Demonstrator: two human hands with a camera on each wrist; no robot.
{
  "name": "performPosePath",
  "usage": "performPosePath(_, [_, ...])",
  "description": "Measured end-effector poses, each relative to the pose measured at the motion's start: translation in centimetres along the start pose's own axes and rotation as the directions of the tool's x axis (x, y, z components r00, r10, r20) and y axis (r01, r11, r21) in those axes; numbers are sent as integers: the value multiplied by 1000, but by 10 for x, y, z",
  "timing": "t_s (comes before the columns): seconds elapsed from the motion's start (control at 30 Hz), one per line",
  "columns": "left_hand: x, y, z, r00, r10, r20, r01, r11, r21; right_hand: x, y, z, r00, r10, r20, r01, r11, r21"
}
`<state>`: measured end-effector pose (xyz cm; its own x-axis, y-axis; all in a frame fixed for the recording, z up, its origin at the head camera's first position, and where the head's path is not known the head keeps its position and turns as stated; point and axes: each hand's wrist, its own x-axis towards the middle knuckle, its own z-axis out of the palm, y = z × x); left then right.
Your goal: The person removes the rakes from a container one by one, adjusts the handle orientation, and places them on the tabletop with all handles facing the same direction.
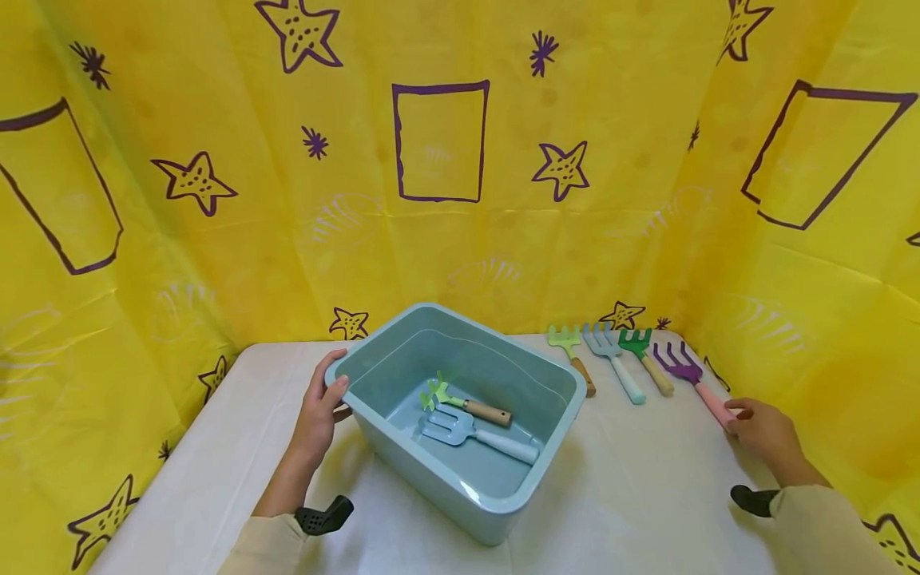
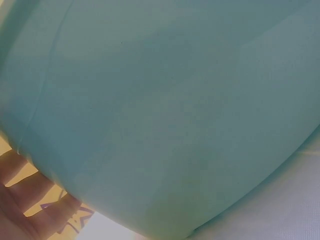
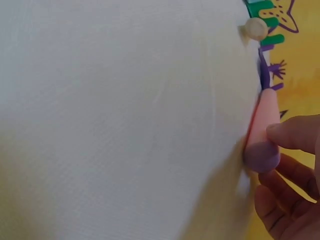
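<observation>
A blue-green plastic bin stands turned at an angle on the table. My left hand grips its left corner, thumb over the rim and fingers against the outer wall. Inside lie a light green hand rake with a wooden handle and a light blue hand fork. At the table's right side, my right hand pinches the pink handle end of a purple hand rake. In the right wrist view the thumb lies on the pink handle, with the other fingers at its far side.
Left of the purple rake lie a green rake with a wooden handle, a light blue fork and a light green rake. A white cloth covers the table. Yellow patterned curtains surround it at the back and sides.
</observation>
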<state>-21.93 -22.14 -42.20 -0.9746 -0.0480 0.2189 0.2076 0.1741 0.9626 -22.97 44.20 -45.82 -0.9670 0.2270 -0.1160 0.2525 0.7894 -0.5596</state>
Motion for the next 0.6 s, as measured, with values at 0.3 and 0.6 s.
performPosePath(0.3, [-1,1,-1,1000,5,-1,-5,1000,-11,3,-22,-16,993,-91,-75,88,995,-40])
performPosePath(0.6, [0,1,-1,1000,10,2,-10,1000,-14,7,-72,-20,955,-251,-158,252,968,-15])
